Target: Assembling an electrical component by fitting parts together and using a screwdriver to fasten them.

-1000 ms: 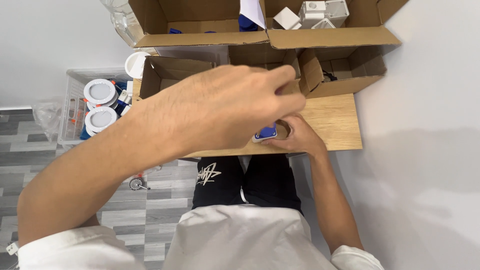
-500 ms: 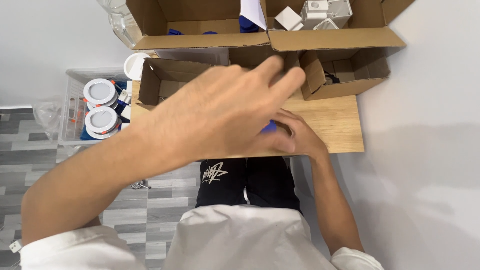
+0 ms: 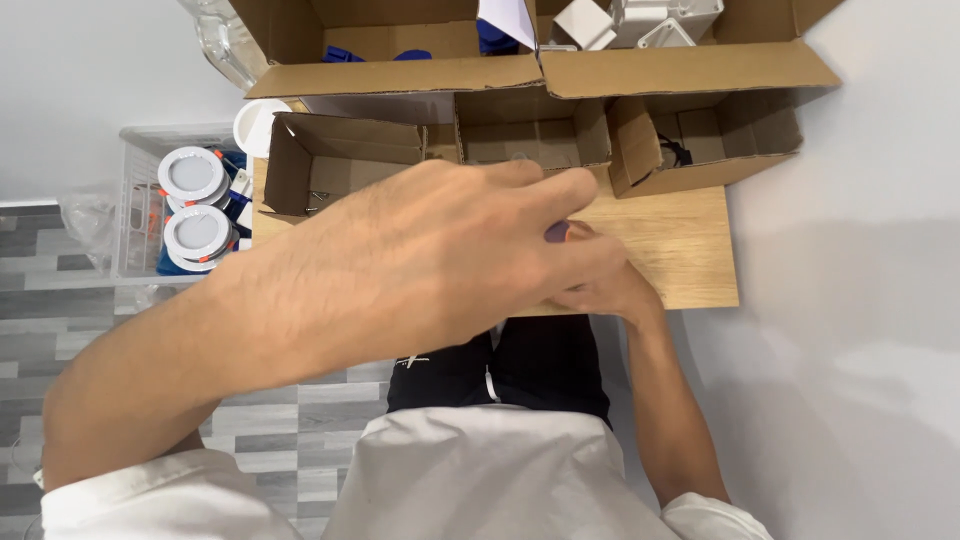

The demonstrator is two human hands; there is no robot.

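1. The left hand (image 3: 440, 260) is raised close to the camera and fills the middle of the view, stretching across the wooden table (image 3: 690, 250) from its left side.
2. Its fingers lie together and reach toward a small blue piece (image 3: 556, 232), of which only a sliver shows beside the fingertips; whether this grip pinches the piece or only covers it, I cannot tell.
3. The right hand (image 3: 605, 285) rests at the near edge of the table, just beneath and behind the left hand's fingertips, mostly hidden by them.
4. The right hand's fingers are curled around the spot where the blue piece sits and appear to touch it, but how tightly that grip is pressed cannot be told.
5. The blue piece lies over the near middle of the table, between the two hands.
6. On the far part of the table stand three small open cardboard boxes: a left box (image 3: 330, 165), a middle box (image 3: 530, 135) and a right box (image 3: 720, 135) with a dark item inside.
7. Beyond the table's far edge sits a large cardboard carton (image 3: 400, 75) with open flaps, holding blue parts and white boxes.
8. To the left of the table a clear plastic basket (image 3: 135, 215) holds round white lamp fittings (image 3: 190, 175).
9. Below the table's near edge the person's dark trousers and white shirt (image 3: 480, 470) show, above a grey plank floor (image 3: 60, 310).
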